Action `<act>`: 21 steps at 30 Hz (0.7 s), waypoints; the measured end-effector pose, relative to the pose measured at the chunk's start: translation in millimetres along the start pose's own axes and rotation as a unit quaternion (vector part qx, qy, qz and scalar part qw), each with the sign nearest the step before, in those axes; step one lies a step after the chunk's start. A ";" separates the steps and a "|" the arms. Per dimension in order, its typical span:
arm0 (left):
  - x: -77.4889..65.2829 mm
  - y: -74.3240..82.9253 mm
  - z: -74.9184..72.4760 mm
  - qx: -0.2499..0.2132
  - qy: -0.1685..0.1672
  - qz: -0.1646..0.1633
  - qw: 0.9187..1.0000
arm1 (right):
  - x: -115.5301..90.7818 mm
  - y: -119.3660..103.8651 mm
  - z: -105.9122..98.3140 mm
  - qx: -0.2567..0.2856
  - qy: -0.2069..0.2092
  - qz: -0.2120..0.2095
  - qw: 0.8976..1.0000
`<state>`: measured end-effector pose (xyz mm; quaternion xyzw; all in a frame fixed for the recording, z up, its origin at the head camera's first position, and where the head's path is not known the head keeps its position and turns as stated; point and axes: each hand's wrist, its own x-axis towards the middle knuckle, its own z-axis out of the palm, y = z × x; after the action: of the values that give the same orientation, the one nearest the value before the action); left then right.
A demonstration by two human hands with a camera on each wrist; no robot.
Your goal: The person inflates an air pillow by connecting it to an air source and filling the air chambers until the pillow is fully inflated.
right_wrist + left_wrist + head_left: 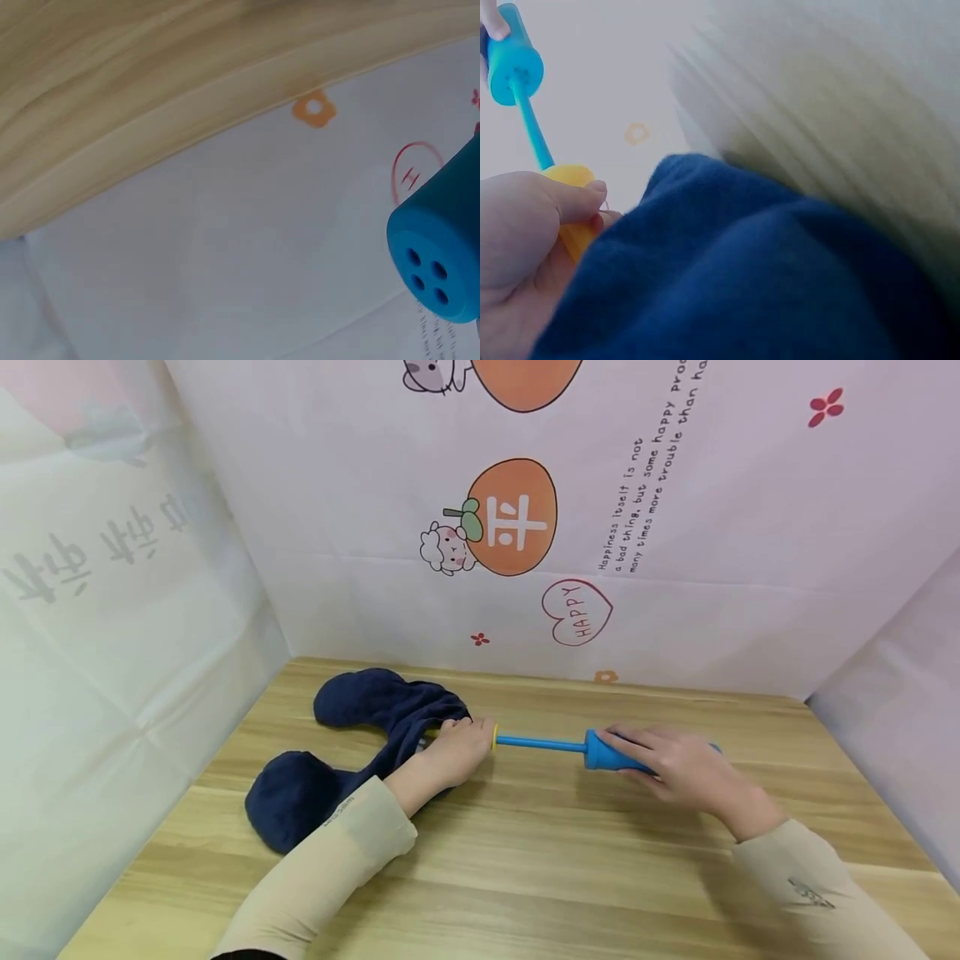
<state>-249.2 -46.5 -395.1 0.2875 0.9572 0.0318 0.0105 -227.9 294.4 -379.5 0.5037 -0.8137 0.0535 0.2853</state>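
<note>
A navy-blue U-shaped plush neck pillow [360,697] lies on the left half of the table. At its curved right side, my left hand [459,752] grips the yellow end [570,175] of a hand air pump. Thumb and fingers wrap that yellow part in the left wrist view, right beside the blue fabric. A thin blue rod [540,743] runs out from it to the pump's blue barrel [602,750], which my right hand [690,768] holds from above. Small holes mark the barrel's end face [427,274] in the right wrist view. The pump's tip is hidden by my left hand and the pillow.
The wood-grain table [525,885] meets a white printed backdrop [375,527] along its far edge. White cloth also hangs at the left [112,635] and right sides. Both forearms, in beige sleeves [330,860], cross the near part of the table.
</note>
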 end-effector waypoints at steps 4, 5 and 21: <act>1.7 4.1 -1.4 0.019 -0.007 -0.008 1.000 | 16.1 -8.9 12.1 0.002 -0.004 0.002 1.000; 2.3 4.9 -2.1 0.020 -0.008 -0.011 1.000 | 20.7 -10.5 15.4 0.003 -0.006 0.002 1.000; 5.7 9.5 -3.0 0.022 -0.017 -0.028 0.999 | 83.7 -35.8 55.8 0.015 -0.049 0.009 0.999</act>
<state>-248.8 -35.6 -391.5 0.2612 0.9650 0.0060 0.0211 -247.9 190.0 -389.7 0.5029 -0.8300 0.0438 0.2373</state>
